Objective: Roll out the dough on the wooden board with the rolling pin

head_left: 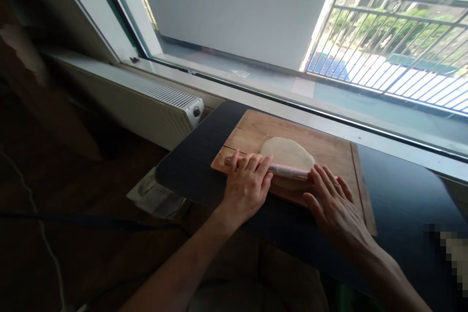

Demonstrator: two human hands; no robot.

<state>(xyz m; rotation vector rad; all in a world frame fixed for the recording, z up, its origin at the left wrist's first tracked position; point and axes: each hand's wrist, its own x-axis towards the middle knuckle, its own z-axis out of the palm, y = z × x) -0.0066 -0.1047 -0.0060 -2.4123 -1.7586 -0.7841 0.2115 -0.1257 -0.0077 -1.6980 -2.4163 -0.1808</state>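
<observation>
A flat, rounded sheet of pale dough [287,150] lies on a wooden board [252,126]. Across the dough's near part rests a slim rolling pin [290,172] that looks wrapped in clear, shiny film. My left hand [248,183] is closed over its left part, with the pin's tip showing past the fingers. At the other end, my right hand [334,200] has its fingers laid over the pin, thumb apart on the near side. A strip of dough shows on the near side of the pin; my hands hide both ends of the pin in part.
The board sits on a dark table [398,190] with rounded corners, beside a window sill [310,122]. A white radiator [157,102] runs along the wall at left. Below the table's left edge is a pale boxy object [157,195]. A cable [40,224] hangs at far left.
</observation>
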